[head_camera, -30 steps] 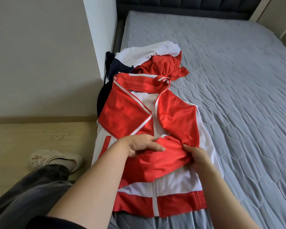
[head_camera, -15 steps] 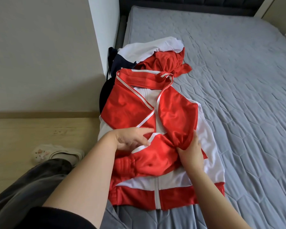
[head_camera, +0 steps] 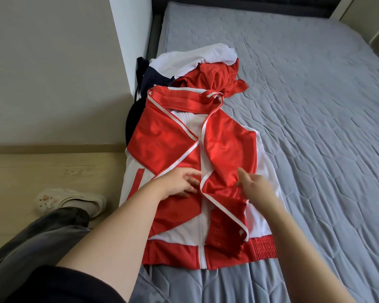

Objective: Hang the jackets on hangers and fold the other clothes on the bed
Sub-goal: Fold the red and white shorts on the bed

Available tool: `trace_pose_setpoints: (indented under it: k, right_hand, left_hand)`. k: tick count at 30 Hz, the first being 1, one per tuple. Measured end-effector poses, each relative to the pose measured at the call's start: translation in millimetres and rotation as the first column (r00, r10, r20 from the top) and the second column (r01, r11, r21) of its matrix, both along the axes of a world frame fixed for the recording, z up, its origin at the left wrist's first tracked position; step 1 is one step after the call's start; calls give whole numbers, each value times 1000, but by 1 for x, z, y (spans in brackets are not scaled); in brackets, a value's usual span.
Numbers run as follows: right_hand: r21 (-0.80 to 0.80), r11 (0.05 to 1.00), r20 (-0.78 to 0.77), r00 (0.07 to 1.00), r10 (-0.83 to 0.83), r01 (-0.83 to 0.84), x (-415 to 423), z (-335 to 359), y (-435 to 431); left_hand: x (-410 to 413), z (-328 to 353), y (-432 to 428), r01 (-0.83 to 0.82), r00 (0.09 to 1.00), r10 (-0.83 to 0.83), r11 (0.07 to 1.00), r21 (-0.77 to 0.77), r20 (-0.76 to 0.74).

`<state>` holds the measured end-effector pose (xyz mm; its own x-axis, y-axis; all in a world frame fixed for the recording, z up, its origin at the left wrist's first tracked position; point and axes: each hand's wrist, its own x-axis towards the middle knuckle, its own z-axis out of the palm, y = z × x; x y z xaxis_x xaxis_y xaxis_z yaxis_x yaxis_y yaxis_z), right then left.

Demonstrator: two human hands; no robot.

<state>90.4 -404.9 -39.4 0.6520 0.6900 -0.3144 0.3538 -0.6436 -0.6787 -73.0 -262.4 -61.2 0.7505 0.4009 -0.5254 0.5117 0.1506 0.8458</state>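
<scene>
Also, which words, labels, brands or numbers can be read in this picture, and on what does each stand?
No text can be read.
The red and white zip-up track jacket shows only white piping and stripes.
The pale foam slipper bears small decorations, too blurred to tell if any is a letter.
The grey quilted bed cover carries only stitching.

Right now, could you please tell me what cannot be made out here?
Head view: dark garment, mostly covered by the red jacket and white cloth.
Head view: right hand, motion-blurred; whether it touches the jacket is unclear.
Head view: bed, cut off by the right edge.
</scene>
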Motion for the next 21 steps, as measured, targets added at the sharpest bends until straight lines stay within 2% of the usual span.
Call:
trace_pose_setpoints:
  k: [1, 3, 5, 6, 7, 9, 11, 13, 16, 19, 21]
  right_hand:
    - [-135, 982, 112, 983, 147, -132, -10, 2, 2]
    - [-371, 894, 276, 890, 362, -249, -29, 2, 2]
    - [-514, 789, 294, 795, 531, -336, -41, -6, 1]
    - [-545, 745, 260, 767, 586, -385, -43, -9, 1]
    - [-540, 729, 231, 759, 609, -421, -43, -10, 0]
    - [-445, 747, 160, 776, 610, -495, -37, -8, 2]
    - [-259, 782, -16, 812, 583, -567, -26, -1, 4]
    - [-121, 790, -161, 798, 581, -601, -16, 10, 3]
    - [-211, 790, -119, 817, 564, -576, 8, 12, 4]
    - [-336, 811, -43, 869, 494, -478, 27, 8, 6]
    - [-268, 831, -115, 872, 475, -488, 32, 6, 4]
  left_hand:
    - [2, -2, -2, 34, 999, -36, 996, 80, 32]
    - [7, -9, -6, 136, 990, -141, 940, 313, -4]
    - [8, -18, -10, 271, 962, -233, 786, 555, -139]
    - [9, -22, -12, 302, 953, -241, 720, 625, -183]
    - [8, -23, -13, 298, 954, -230, 693, 657, -191]
    - [8, -21, -11, 224, 974, -181, 722, 654, -134]
    - [9, -13, -5, 142, 989, -135, 797, 588, -56]
    - [9, -3, 2, 109, 992, -126, 857, 503, 0]
    - [10, 8, 6, 53, 994, -85, 915, 399, 63]
    - [11, 9, 7, 44, 993, -78, 939, 342, 85]
    - [9, 8, 7, 70, 995, -89, 929, 363, 36]
